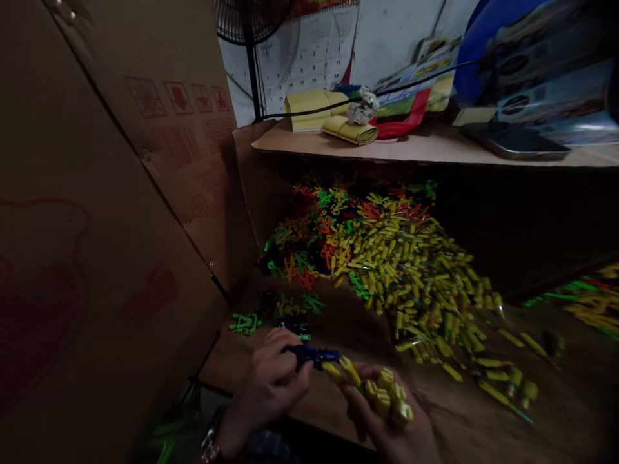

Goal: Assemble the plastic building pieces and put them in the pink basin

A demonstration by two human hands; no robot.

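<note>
Low in the view, the left hand (271, 383) pinches a dark blue plastic piece (309, 354) between thumb and curled fingers. The piece lies nearly level, its long axis running left to right, with its right end pointing toward the other hand. That end meets a yellow peg (343, 370), which slants down to the left, so the two parts touch end to end just above the table (483, 425). The right hand (387, 419) is closed around a bunch of yellow pegs (389, 396); their blunt ends stick up out of the fist, side by side.

Beyond the hands, a large heap of yellow pegs (420, 277) spreads loose over the table, most of them lying flat and pointing every which way. Behind it lies a mixed pile of green, orange and red pieces (314, 238), and a few green pieces (245, 322) sit apart near the left hand.

A cardboard wall (97, 225) stands along the left side. Above the heap, a cardboard shelf (387, 149) carries a yellow roll (351, 131) and crumpled paper (362, 106).
</note>
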